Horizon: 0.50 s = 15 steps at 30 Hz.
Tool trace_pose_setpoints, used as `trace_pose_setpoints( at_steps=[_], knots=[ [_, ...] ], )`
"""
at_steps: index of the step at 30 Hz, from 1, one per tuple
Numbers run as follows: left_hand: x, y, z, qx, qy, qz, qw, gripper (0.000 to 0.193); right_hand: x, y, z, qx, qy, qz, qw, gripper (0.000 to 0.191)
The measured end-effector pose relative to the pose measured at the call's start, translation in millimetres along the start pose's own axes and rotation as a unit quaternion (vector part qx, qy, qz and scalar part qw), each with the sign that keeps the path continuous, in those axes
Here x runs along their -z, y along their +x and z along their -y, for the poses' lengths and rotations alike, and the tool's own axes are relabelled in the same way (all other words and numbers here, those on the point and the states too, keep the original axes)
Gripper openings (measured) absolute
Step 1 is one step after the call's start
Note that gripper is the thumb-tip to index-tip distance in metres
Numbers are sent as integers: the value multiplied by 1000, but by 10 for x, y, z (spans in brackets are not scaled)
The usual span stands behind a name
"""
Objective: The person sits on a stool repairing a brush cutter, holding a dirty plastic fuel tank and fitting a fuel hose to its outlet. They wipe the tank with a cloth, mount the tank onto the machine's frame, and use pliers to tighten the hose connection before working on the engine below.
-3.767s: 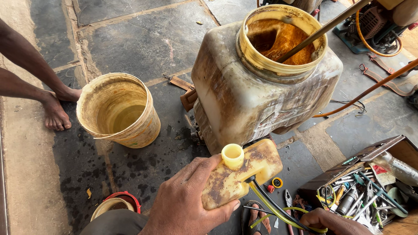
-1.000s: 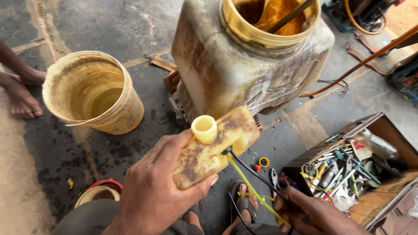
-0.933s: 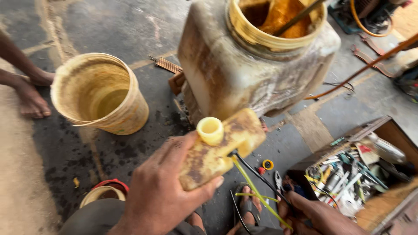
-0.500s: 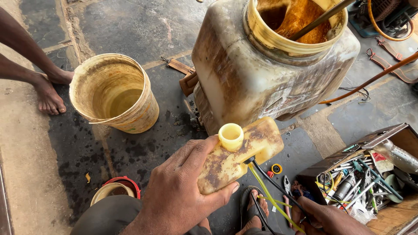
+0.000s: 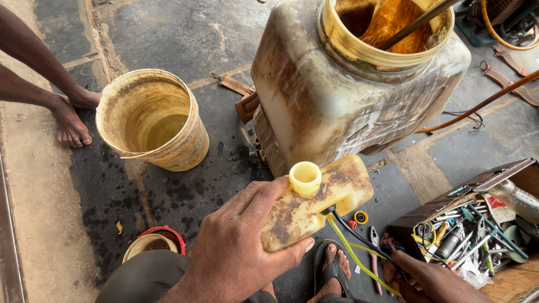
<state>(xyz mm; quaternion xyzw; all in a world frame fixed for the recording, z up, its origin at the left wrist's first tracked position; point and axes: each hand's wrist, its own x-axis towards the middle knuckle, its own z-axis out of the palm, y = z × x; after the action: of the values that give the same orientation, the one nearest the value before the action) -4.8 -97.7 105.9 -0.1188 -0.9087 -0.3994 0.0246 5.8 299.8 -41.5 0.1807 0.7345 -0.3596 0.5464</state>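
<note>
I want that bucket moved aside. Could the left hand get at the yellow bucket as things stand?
Probably not at once: the left hand is wrapped around the small stained tank. The bucket stands apart on bare floor, nothing between.

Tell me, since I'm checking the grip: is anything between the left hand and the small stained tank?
Nothing visible: the left hand grips the small tank directly, thumb on top beside its open yellow neck. The right hand holds the hoses below.

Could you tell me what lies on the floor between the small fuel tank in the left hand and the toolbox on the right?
In the head view, between the small fuel tank and the toolbox lie a small yellow-and-red cap and pliers, with the tank's hoses running across.
</note>
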Motion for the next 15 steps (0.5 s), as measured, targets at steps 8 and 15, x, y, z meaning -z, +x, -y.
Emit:
trace_pose_setpoints(
  at_steps=[8, 15],
  knots=[
    [14, 14, 24, -11, -7, -1, 1000, 77, 93, 104, -162, 192, -192, 4, 962, 29],
    [12, 2, 45, -7, 0, 3, 1000, 78, 63, 67, -151, 151, -202, -9, 968, 19]
  ],
)
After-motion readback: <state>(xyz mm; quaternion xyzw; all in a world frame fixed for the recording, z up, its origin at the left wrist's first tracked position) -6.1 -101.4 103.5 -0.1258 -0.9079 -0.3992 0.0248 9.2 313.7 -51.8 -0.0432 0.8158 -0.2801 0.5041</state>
